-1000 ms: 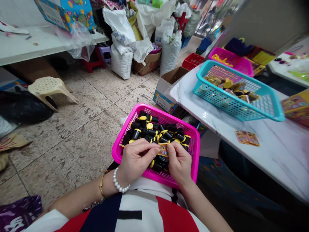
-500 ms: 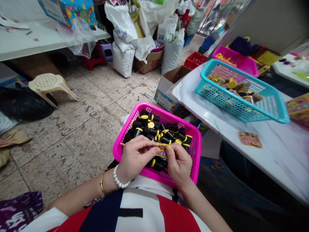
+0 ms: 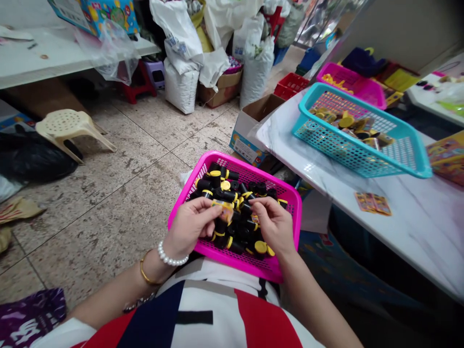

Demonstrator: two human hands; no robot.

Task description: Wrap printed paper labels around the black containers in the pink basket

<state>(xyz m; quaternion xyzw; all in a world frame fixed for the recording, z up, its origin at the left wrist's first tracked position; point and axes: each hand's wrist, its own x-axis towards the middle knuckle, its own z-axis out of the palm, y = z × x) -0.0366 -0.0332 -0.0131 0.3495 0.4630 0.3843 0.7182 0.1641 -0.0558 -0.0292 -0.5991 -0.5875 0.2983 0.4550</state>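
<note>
Your left hand (image 3: 186, 224) has its grip pinching an orange printed piece (image 3: 226, 211) over the pink basket (image 3: 297, 222) at 12 o'clock. Your right hand's (image 3: 277, 224) fingers curl near the thumb; I cannot tell what they hold. Many black canisters (image 3: 215, 180) there look bare; the turquoise basket's (image 3: 348, 155) pieces (image 3: 347, 121), at 1 o'clock, seem already wrapped.
</note>
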